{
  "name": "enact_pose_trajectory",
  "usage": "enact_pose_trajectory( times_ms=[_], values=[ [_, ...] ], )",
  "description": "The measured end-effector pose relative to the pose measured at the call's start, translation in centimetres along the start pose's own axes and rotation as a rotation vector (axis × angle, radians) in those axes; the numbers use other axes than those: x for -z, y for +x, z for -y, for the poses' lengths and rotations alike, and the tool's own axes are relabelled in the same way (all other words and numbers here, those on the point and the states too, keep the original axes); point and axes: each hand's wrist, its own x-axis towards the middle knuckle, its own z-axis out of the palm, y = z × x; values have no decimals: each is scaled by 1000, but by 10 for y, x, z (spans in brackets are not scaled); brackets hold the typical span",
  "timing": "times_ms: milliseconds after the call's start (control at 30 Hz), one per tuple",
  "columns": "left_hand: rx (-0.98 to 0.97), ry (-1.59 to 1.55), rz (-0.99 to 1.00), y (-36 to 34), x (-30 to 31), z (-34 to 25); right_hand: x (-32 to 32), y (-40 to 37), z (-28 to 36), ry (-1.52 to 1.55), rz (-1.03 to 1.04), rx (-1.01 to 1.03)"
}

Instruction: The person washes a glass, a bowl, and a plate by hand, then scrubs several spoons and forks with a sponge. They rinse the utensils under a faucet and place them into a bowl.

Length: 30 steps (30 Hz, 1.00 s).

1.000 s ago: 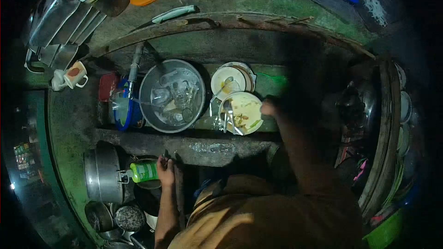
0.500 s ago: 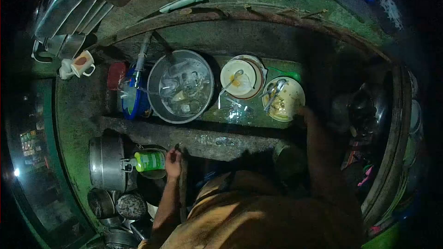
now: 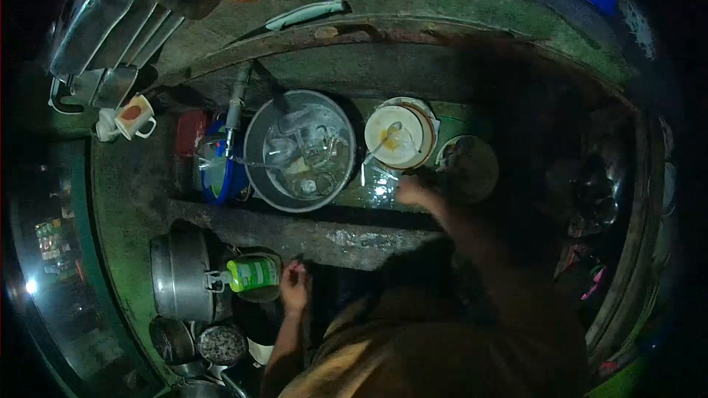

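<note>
My right hand [image 3: 414, 193] is closed low over the sink floor, beside the metal cutlery [image 3: 381, 186] and just below the stack of plates [image 3: 383, 136]. Whatever its fingers hold is hidden by shadow. A spoon [image 3: 387, 136] lies on the food-smeared top plate. To the right, a dirty bowl [image 3: 479, 169] is darkened by the shadow of my arm. My left hand [image 3: 296, 289] hangs at the sink's front edge with curled fingers, close to the green dish soap bottle [image 3: 254, 273]; I cannot make out anything in it.
A large metal basin [image 3: 254, 140] holds glasses in soapy water, under a tap [image 3: 234, 107]. A blue tub [image 3: 234, 180] stands left of it. Pots [image 3: 173, 273] crowd the lower left. A mug [image 3: 134, 118] sits on the left ledge, and a knife [image 3: 306, 15] lies behind.
My right hand has moved left, from the bowl's edge to the cutlery below the plates. The spoons seen in the bowl are now lost in shadow. The whole view has shifted slightly.
</note>
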Motion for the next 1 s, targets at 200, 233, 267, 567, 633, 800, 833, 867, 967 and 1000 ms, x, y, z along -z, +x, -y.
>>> enact_pose_trajectory(
  times_ms=[200,233,267,567,633,800,833,867,967,1000],
  values=[
    [-63,193,17,-35,-14,-36,-88,146,78,52,-186,-434],
    [54,252,-31,-43,-9,-47,-83,155,86,105,-184,-496],
    [171,309,-80,-51,-3,-53,-82,164,90,136,-197,-541],
    [267,172,-35,-30,71,-29,-70,183,99,185,-245,-638],
    [302,276,59,-9,59,-56,-65,176,94,187,-223,-625],
    [269,174,235,40,21,-86,-66,139,89,192,-173,-500],
    [336,88,253,50,6,-92,-62,126,89,186,-161,-462],
    [346,78,269,60,-7,-92,-61,110,83,205,-147,-413],
    [423,47,381,95,-50,-81,-58,73,62,286,-112,-228],
    [454,-2,384,104,-69,-72,-55,63,54,329,-105,-145]
  ],
)
